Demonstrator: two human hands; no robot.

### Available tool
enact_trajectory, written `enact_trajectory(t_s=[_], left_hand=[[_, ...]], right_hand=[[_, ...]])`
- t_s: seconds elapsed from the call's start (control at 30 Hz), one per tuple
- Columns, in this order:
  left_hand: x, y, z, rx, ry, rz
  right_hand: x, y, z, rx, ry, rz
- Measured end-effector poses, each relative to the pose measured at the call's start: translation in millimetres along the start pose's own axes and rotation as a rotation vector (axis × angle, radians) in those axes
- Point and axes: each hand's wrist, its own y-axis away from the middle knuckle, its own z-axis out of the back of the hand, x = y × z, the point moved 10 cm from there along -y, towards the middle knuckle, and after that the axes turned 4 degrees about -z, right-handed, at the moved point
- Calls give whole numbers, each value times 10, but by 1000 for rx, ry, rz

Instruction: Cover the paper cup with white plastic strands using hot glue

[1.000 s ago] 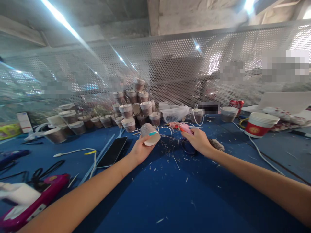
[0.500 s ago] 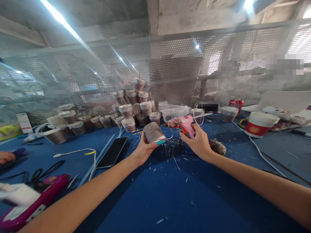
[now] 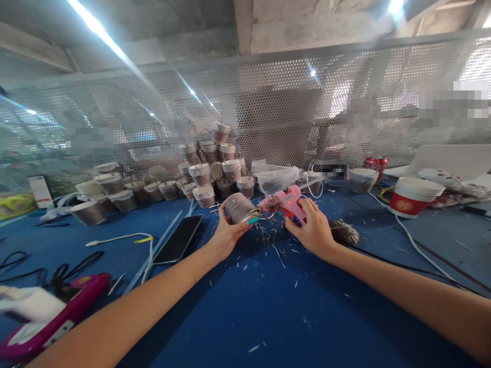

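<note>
My left hand (image 3: 229,232) is wrapped round a small cup covered in grey-brown yarn (image 3: 238,207), which lies tilted in the fingers. A pink hot glue gun (image 3: 287,200) is gripped in my right hand (image 3: 315,227), its nozzle pointing left. The nozzle tip is at the cup's right side; whether it touches I cannot tell. Under the gun a thin pale strand runs out from near the cup. Just beyond my right wrist a ball of grey-brown yarn (image 3: 344,232) rests on the blue table (image 3: 245,306).
Stacked yarn-covered cups (image 3: 213,171) stand behind my hands, with more cups (image 3: 111,186) at left. A black phone (image 3: 179,239), a magenta power strip (image 3: 57,327) and cables lie left. Paper cups (image 3: 414,197) and red cans (image 3: 375,166) stand right. Scraps litter the table.
The glue gun's nozzle has come down and left to the cup. The cup has turned in my left hand. The other person's hand at the left edge has gone out of view.
</note>
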Motion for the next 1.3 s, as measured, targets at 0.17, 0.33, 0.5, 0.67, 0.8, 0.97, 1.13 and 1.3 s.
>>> enact_trajectory(t_s=[0.17,0.33,0.5,0.67,0.8,0.97,1.13,1.3], left_hand=[[-4,-7,17,-7,-7,-7],[-15,3,11,-30,2,-9],[-30,39,-3,-86,48,3],[-2,20,25,-106,83,12],[14,-10,43,-95,70,13],[0,-12,39,-95,60,3],[24,-15,56,-118,93,17],[33,-22,67,-131,77,16]], right_hand=[[13,8,-11,13,3,16],[29,14,-17,11,35,67],[84,24,17,-32,73,161],[91,33,31,-53,99,179],[74,21,38,-56,119,170],[11,-9,30,-48,124,140],[-42,-23,8,-26,128,119],[-83,-38,-8,-2,150,89]])
